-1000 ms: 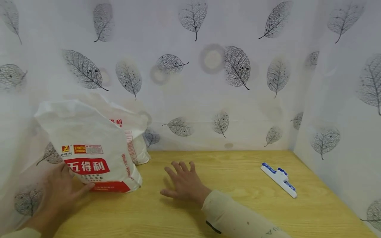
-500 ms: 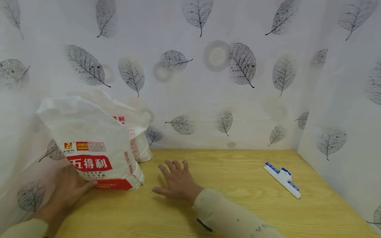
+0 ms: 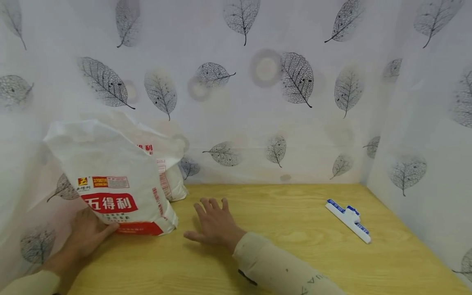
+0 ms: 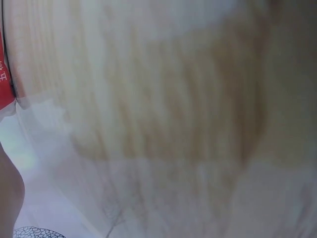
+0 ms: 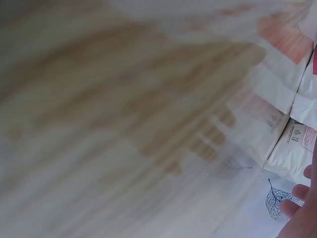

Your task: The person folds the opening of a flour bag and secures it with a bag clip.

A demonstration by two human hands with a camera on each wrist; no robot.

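Note:
A white flour bag (image 3: 121, 176) with red print stands upright at the left of the wooden table (image 3: 302, 266). My left hand (image 3: 86, 233) holds its lower left corner, with the thumb along the front bottom edge and the other fingers mostly hidden by the bag. In the left wrist view, part of the red print shows at the left edge. To the right of the bag, my right hand (image 3: 215, 225) is spread palm down low over the table, holding nothing. The right wrist view catches its fingertips at the right edge, close to the bags in that view.
A second, similar bag (image 3: 173, 180) stands behind the first, partly covered by it. On the right side of the table lies a white and blue clip (image 3: 348, 219). Leaf-printed curtain (image 3: 236, 123) encloses the table at the back and sides.
My right hand has shifted left toward the front bag. The left hand stays at the bag's lower corner, and the bags stand where they did; the head view has moved slightly.

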